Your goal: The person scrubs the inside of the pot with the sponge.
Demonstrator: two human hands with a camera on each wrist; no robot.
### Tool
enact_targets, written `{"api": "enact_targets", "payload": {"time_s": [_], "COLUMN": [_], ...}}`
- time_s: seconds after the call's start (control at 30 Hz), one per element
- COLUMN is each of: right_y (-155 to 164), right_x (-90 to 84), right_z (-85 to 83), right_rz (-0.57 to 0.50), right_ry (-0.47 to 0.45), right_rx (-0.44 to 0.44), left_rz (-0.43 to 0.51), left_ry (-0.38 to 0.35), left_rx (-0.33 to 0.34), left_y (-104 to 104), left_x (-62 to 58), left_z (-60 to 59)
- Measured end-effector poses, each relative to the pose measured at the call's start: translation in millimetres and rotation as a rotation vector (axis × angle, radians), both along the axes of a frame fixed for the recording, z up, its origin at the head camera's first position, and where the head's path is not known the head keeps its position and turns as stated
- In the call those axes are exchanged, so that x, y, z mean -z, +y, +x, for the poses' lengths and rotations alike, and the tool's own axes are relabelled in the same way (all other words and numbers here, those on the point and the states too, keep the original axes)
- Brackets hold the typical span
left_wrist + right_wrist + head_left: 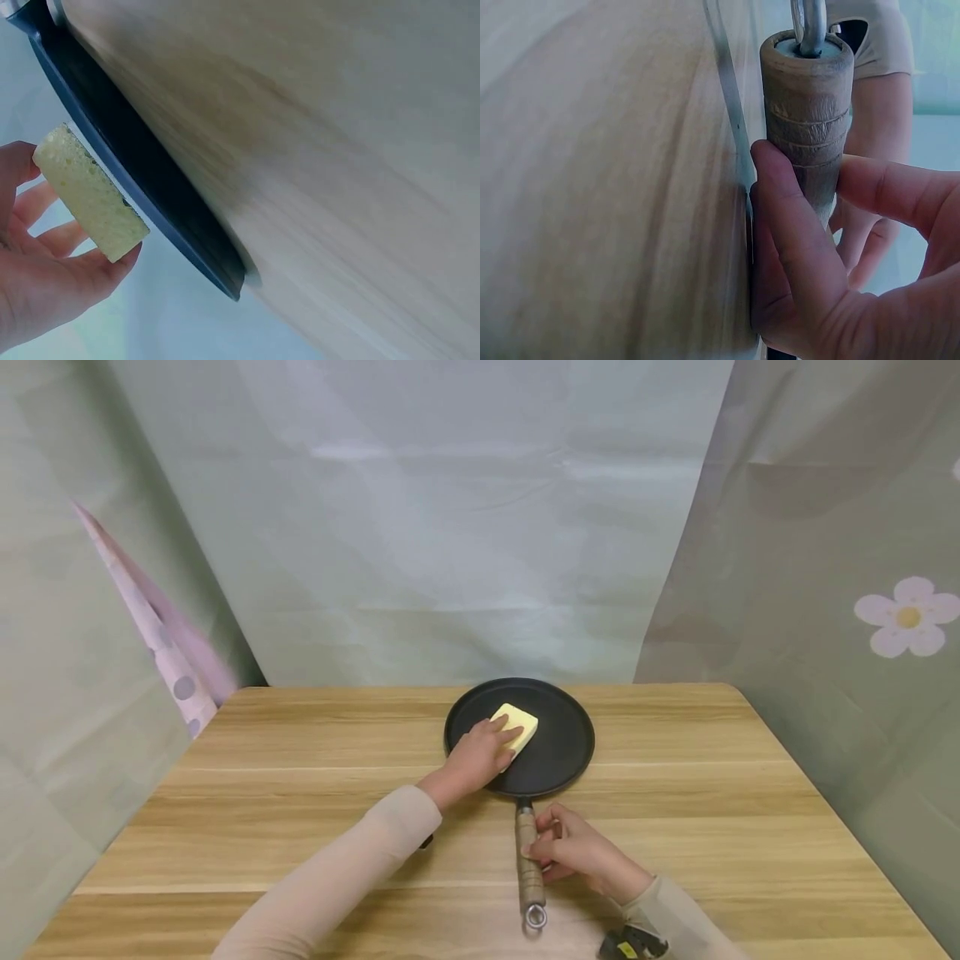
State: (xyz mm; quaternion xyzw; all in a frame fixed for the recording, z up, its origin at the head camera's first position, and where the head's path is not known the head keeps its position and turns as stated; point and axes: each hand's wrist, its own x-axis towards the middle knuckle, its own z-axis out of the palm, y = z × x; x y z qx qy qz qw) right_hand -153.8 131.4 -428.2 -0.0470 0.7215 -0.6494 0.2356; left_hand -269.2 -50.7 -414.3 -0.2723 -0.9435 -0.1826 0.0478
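Yellow sponge [517, 727] on black pan [558, 752]

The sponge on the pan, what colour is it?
Pale yellow; the sponge shows best in the head view.

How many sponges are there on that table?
1. The only yellow sponge lies inside the black pan, held by the left hand. None other shows on the wooden table.

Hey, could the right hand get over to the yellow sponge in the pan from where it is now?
Probably yes. The right hand is holding the wooden pan handle, and the sponge lies just beyond on the black pan. Nothing stands between them, though the left hand already covers part of the sponge.
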Motion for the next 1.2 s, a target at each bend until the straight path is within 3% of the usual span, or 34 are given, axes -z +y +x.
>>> {"api": "enact_targets", "payload": {"time_s": [0.97, 1.2], "right_y": [1, 1], "right_x": [-0.4, -0.2], "right_z": [-0.6, -0.5], "right_rz": [-0.013, -0.019], "right_ry": [0.002, -0.005], "right_rx": [0.0, -0.004], "left_rz": [0.08, 0.088], "left_ry": [0.108, 0.068], "left_rx": [-0.131, -0.191], "left_y": [-59, -75], "left_x": [-9.4, -11.2], "left_z": [-13.5, -14.4]}}
